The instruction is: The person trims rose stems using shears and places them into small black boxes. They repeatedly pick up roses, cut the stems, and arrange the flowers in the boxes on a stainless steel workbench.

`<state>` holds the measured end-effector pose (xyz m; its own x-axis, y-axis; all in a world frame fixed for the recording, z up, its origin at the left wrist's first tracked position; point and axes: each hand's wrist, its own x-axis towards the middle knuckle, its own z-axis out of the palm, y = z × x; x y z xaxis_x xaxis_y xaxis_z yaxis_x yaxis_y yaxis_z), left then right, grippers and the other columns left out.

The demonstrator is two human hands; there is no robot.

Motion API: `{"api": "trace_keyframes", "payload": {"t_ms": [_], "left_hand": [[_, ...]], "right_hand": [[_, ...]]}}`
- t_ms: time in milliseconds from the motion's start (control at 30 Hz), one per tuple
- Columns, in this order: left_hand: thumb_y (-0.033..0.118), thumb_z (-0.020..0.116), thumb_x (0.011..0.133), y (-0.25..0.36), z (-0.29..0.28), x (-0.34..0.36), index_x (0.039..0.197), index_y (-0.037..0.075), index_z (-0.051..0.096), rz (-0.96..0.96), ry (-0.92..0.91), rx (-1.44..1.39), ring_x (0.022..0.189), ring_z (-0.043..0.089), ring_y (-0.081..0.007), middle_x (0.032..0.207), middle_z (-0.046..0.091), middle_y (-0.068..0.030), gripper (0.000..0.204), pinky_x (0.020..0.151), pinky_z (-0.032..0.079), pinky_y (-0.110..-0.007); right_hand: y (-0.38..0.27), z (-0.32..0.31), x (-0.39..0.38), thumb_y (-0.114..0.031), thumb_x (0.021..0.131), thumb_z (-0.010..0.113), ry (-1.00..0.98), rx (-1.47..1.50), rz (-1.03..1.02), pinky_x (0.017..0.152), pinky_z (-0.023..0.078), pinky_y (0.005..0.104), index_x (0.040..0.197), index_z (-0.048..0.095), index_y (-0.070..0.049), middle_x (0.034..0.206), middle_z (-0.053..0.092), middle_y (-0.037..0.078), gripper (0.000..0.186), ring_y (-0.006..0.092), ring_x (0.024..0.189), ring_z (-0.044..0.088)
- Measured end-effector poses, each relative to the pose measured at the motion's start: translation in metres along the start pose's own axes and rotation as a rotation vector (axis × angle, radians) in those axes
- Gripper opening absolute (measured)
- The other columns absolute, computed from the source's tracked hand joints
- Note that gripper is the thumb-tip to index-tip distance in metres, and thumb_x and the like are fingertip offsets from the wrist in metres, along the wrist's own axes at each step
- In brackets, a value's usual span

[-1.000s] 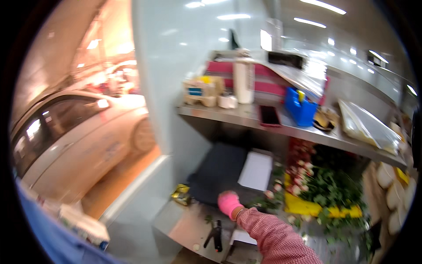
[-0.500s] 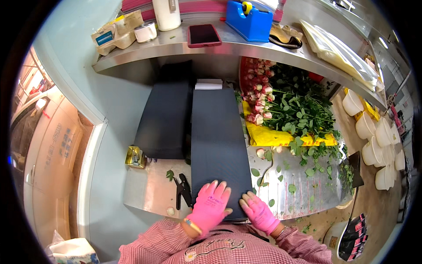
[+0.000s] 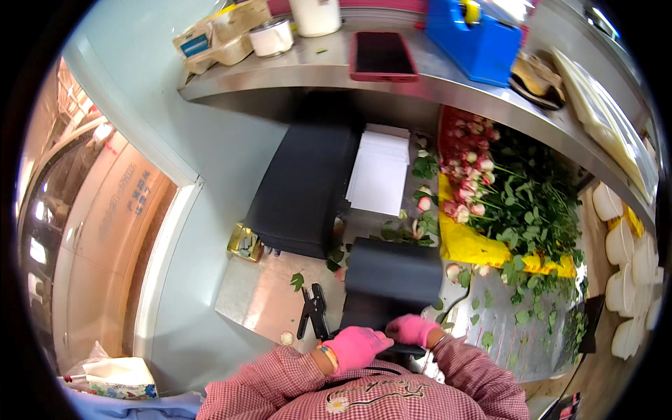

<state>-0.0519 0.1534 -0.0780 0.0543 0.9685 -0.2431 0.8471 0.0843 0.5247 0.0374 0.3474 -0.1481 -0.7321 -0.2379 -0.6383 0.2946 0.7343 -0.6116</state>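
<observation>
In the head view, the black sheet lies bent on the metal table, directly ahead of both hands, its near edge at their fingers. The gloved left hand reaches inward, back upward, fingers pointing right; whether it grips the sheet, I cannot tell. The gloved right hand is curled closed on the near edge, just beside the left fingertips. Both forearms angle inward before the torso; black snips lie left of the sheet.
</observation>
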Motion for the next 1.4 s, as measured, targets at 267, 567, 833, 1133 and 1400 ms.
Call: {"api": "trace_keyframes", "payload": {"t_ms": [267,567,833,1133,1400], "left_hand": [[0.044,0.055,0.091,-0.053,0.011,-0.015,0.145,0.014,0.041,0.14,-0.256,-0.601,0.136,0.039,-0.0337,0.15,0.039,-0.0169,0.063,0.112,0.031,-0.046],[0.055,0.068,0.074,-0.08,0.063,-0.02,0.146,0.03,0.038,-0.263,0.06,0.173,0.138,0.033,-0.0314,0.15,0.037,-0.004,0.082,0.108,0.024,-0.062],[0.052,0.059,0.081,-0.089,0.067,-0.008,0.136,0.021,0.046,-0.158,0.097,0.156,0.125,0.045,-0.0296,0.137,0.048,-0.0077,0.065,0.103,0.032,-0.052],[0.047,0.067,0.077,-0.086,0.072,-0.026,0.142,0.02,0.046,-0.28,0.072,-0.015,0.139,0.031,-0.0358,0.146,0.042,-0.0133,0.073,0.113,0.023,-0.051],[0.062,0.063,0.075,-0.09,0.072,-0.011,0.137,0.013,0.047,-0.161,0.197,0.21,0.13,0.036,-0.0357,0.139,0.042,-0.0146,0.081,0.109,0.024,-0.055]], "right_hand": [[-0.014,0.058,-0.004,-0.033,0.09,0.055,-0.038,0.006,0.04,0.089,0.049,0.0446,0.111,0.066,-0.009,0.109,0.065,0.02,0.033,0.0376,0.102,0.062],[-0.072,-0.145,-0.012,-0.032,0.088,0.067,0.274,0.103,-0.484,0.09,0.051,0.0361,0.125,0.061,-0.01,0.115,0.066,0.011,0.043,0.0258,0.104,0.064],[0.128,-0.251,0.211,-0.052,0.086,0.062,0.777,-0.074,0.374,0.102,0.041,0.0456,0.128,0.056,0.002,0.125,0.06,0.026,0.069,0.033,0.117,0.058],[-0.009,-0.217,0.055,-0.026,0.091,0.068,0.93,0.759,-0.218,0.077,0.049,0.0292,0.114,0.062,0.005,0.096,0.068,0.006,0.039,0.0136,0.086,0.06],[0.031,0.009,-0.106,-0.051,0.087,0.065,0.246,0.565,0.418,0.08,0.051,0.0342,0.107,0.067,0.0,0.091,0.071,0.015,0.054,0.026,0.086,0.068]]}}
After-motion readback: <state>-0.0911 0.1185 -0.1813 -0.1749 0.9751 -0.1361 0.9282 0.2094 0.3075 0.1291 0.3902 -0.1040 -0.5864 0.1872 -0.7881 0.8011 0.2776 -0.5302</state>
